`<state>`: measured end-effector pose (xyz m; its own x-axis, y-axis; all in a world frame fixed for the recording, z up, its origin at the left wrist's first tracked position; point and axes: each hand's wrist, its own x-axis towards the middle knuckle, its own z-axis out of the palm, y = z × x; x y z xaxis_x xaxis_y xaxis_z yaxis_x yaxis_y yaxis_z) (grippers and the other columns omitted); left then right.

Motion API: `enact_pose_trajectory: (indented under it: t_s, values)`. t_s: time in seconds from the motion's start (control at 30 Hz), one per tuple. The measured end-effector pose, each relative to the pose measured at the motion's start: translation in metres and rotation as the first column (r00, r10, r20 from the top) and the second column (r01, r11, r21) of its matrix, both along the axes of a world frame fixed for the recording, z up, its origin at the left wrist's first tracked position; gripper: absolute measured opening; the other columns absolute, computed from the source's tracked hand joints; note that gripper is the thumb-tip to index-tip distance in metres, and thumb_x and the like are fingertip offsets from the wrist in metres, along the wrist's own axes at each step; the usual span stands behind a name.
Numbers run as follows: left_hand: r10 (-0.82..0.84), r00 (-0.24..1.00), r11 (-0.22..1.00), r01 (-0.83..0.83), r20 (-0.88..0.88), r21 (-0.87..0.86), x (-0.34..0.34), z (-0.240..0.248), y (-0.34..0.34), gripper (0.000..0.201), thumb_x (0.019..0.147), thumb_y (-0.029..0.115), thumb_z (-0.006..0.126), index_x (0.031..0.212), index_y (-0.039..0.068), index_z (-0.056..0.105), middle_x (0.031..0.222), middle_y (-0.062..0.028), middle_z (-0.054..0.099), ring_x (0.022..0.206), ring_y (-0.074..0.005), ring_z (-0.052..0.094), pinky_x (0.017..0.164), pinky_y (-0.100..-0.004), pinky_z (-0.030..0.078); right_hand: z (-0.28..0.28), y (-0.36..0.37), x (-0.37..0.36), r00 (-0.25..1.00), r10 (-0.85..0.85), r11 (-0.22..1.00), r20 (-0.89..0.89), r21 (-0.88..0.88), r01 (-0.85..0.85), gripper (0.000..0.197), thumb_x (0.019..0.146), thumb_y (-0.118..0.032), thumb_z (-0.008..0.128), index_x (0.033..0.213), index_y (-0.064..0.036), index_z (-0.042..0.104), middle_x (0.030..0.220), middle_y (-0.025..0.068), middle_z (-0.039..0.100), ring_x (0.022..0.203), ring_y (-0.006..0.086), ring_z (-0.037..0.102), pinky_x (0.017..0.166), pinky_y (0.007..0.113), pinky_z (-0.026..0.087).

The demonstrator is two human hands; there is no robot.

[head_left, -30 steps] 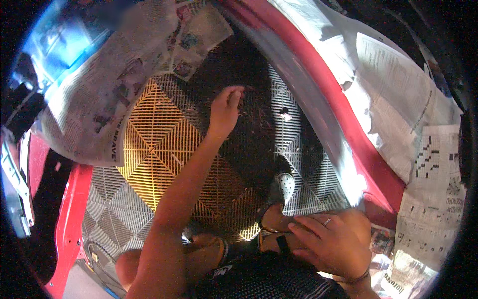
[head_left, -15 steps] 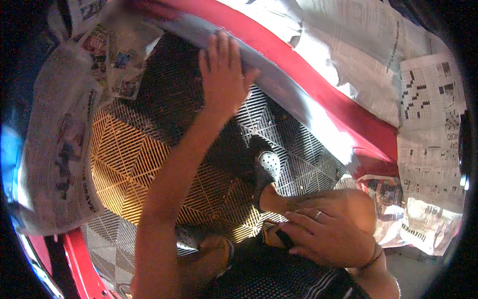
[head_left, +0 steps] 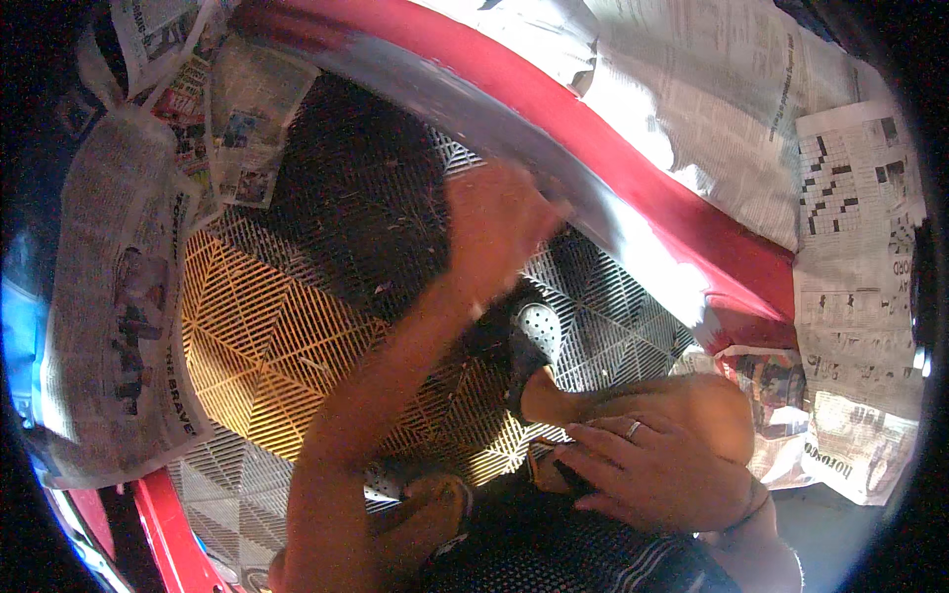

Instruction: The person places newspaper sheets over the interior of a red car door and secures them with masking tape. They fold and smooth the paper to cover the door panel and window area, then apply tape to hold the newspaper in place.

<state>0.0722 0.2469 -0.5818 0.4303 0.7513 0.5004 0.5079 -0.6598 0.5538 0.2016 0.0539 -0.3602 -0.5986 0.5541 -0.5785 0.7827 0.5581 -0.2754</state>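
Observation:
A curved red car body panel (head_left: 494, 61) crosses the upper part of the view. A dull grey band (head_left: 415, 84) follows its lower edge and turns bright with glare toward the right. My left hand (head_left: 502, 219), smeared by motion, is at the grey band's lower edge; its fingers are too blurred to read, and I cannot tell whether they touch the band. Lying flat across my bent leg near the knee (head_left: 717, 410) is my right hand (head_left: 660, 472), fingers stretched out, with a ring on one finger and nothing held.
Newspaper sheets (head_left: 692, 89) cover the area beyond the panel, and more newspaper (head_left: 124, 296) hangs at the left. Slatted floor tiles (head_left: 252, 346) in yellow, black and grey lie below. A perforated shoe (head_left: 539, 331) is on my foot. A red painted edge (head_left: 170, 529) shows at lower left.
My left hand has moved down and to the right along the grey band, from fingers spread on it to a blurred position at its lower edge. My right hand stays on my leg.

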Motion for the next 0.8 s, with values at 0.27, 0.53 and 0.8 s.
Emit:
enact_pose_trajectory:
  t_s: [0.27,0.53,0.8]
  values:
    - [0.363,0.932,0.851,-0.330,-0.002,0.409,-0.039,-0.014,0.096,0.066,0.097,0.047,0.064,0.147,0.005,0.050,0.156,-0.0172,0.046,0.149,-0.0421,0.036,0.120,-0.0625,0.028,-0.004,-0.001,0.005,0.998,0.027,0.999,-0.056,0.034,-0.025,0.058,0.095,-0.048,0.068,0.141,-0.0129,0.060,0.134,0.0070,0.063,0.118,0.0236,0.065,0.103,0.042,0.051]
    - [-0.222,0.965,0.960,0.192,0.136,0.205,0.085,-0.002,-0.025,0.080,0.089,0.043,0.070,0.149,-0.003,0.043,0.156,-0.0227,0.044,0.151,-0.0411,0.034,0.123,-0.0575,0.028,-0.008,0.006,-0.005,0.996,0.061,0.998,-0.059,0.038,-0.058,0.057,0.095,-0.048,0.068,0.140,-0.0147,0.060,0.135,0.0051,0.063,0.119,0.0229,0.064,0.102,0.042,0.052]
    - [0.075,0.995,0.980,-0.060,-0.073,0.189,-0.005,-0.035,0.033,0.069,0.096,0.041,0.066,0.148,-0.002,0.049,0.155,-0.0184,0.048,0.149,-0.0386,0.039,0.125,-0.0566,0.026,-0.003,0.004,-0.005,0.997,0.067,0.998,-0.042,0.010,-0.067,0.056,0.093,-0.048,0.069,0.138,-0.0160,0.062,0.133,0.0046,0.065,0.117,0.0230,0.066,0.101,0.042,0.052]
